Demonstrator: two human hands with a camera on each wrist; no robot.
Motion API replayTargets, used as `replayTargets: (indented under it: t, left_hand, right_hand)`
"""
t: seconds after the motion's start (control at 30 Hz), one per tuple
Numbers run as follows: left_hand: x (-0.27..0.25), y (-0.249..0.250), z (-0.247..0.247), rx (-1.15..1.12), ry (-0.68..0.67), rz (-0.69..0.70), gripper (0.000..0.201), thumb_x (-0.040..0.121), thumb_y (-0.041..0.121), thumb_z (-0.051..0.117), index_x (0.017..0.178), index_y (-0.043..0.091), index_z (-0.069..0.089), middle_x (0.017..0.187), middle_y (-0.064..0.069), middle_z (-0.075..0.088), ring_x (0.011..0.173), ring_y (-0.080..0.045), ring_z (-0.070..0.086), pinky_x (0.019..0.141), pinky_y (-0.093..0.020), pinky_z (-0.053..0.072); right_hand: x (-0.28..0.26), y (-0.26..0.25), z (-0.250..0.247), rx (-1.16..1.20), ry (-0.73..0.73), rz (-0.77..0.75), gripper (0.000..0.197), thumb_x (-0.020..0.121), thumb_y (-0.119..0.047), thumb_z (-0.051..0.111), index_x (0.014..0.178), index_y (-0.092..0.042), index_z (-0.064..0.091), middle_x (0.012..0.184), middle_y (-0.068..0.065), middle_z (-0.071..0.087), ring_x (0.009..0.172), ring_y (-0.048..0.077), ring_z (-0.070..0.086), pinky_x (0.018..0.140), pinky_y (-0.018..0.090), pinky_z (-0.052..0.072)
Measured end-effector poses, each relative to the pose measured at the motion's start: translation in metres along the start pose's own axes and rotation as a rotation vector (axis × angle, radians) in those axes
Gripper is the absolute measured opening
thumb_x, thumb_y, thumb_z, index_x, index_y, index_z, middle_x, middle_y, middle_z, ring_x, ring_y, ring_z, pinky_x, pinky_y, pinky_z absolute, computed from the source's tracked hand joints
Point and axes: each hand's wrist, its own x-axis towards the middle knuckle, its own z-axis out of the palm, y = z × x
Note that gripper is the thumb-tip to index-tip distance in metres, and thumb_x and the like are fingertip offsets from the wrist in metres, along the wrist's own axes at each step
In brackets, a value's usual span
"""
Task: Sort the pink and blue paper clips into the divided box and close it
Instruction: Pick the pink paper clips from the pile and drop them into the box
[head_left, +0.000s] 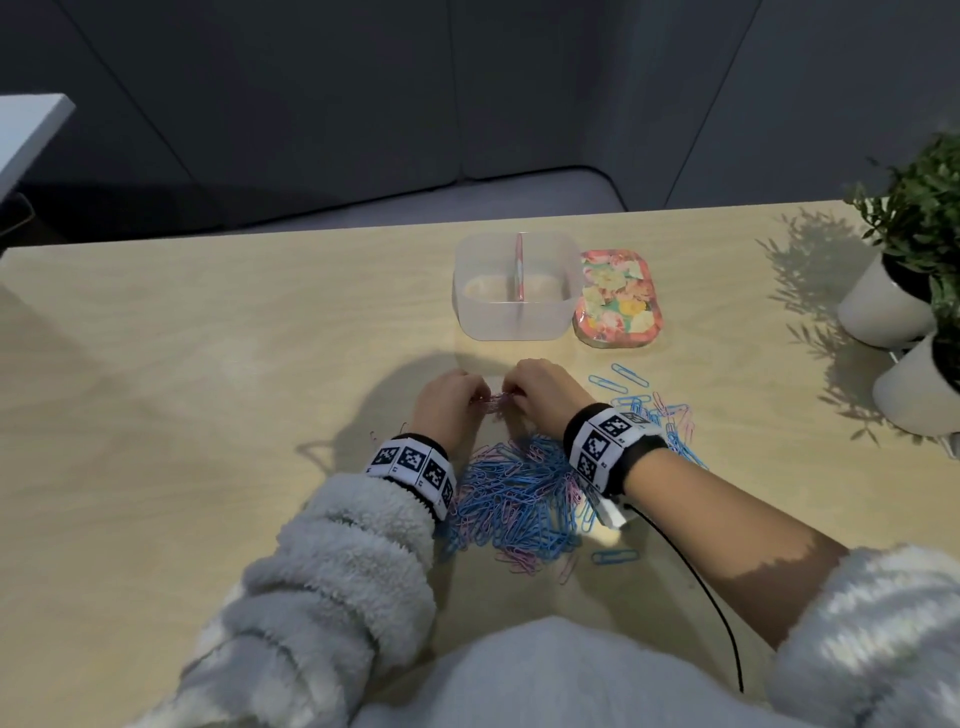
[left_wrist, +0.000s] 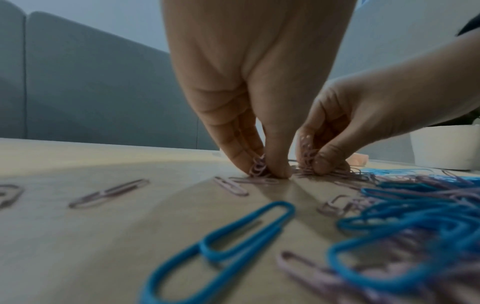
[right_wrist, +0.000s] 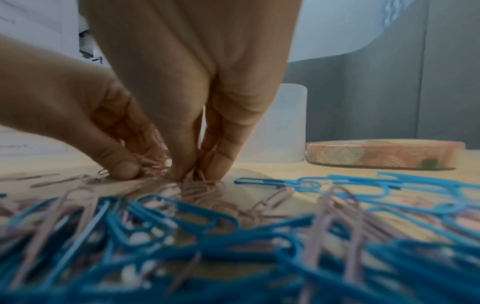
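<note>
A mixed heap of blue and pink paper clips lies on the table between my wrists. Just beyond it, my left hand and right hand meet fingertip to fingertip on the tabletop. Each pinches a small bunch of pink paper clips. The left wrist view shows my left fingertips pressing pink clips down, with the right hand beside them. The clear divided box stands open farther back, and both halves look empty. Its floral lid lies to the right of it.
Loose blue clips are scattered right of my hands, and a few pink ones lie to the left. Two white pots with green plants stand at the table's right edge. A black cable trails from my right wrist.
</note>
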Motion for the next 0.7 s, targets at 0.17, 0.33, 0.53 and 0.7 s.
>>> replayTargets:
  t: [0.17,0.33,0.53,0.7]
  left_hand:
    - [-0.004,-0.006,-0.003,-0.02,0.021,-0.01,0.02,0.088,0.021,0.058,0.103,0.012,0.069,0.1,-0.007,0.068,0.095,-0.023,0.06,0.087,-0.031,0.047]
    - [-0.005,-0.006,-0.008,-0.061,0.059,0.006,0.019,0.088,0.016,0.059,0.102,0.01,0.07,0.102,-0.007,0.069,0.096,-0.021,0.06,0.088,-0.026,0.045]
    - [0.005,0.005,-0.027,-0.179,0.138,0.031,0.015,0.085,0.009,0.061,0.094,0.008,0.073,0.098,-0.009,0.072,0.09,-0.023,0.066,0.086,-0.034,0.052]
    - [0.036,0.017,-0.07,-0.289,0.252,0.038,0.016,0.085,0.012,0.061,0.093,0.007,0.073,0.099,-0.009,0.072,0.092,-0.022,0.064,0.085,-0.03,0.05]
  right_hand:
    - [-0.002,0.006,-0.022,0.305,0.113,0.088,0.012,0.085,-0.008,0.062,0.087,-0.001,0.072,0.086,0.009,0.071,0.078,0.018,0.064,0.078,0.029,0.05]
    - [0.011,-0.007,-0.078,0.544,0.223,0.12,0.023,0.085,-0.008,0.065,0.065,-0.019,0.059,0.06,-0.003,0.057,0.048,0.002,0.053,0.054,0.013,0.049]
    - [0.065,-0.019,-0.102,0.345,0.325,0.191,0.005,0.078,-0.004,0.068,0.079,0.001,0.07,0.082,0.014,0.071,0.068,0.018,0.057,0.07,0.026,0.048]
    - [0.073,-0.017,-0.104,0.243,0.274,0.162,0.012,0.083,-0.006,0.062,0.084,-0.001,0.073,0.099,0.011,0.072,0.086,0.023,0.066,0.074,0.024,0.046]
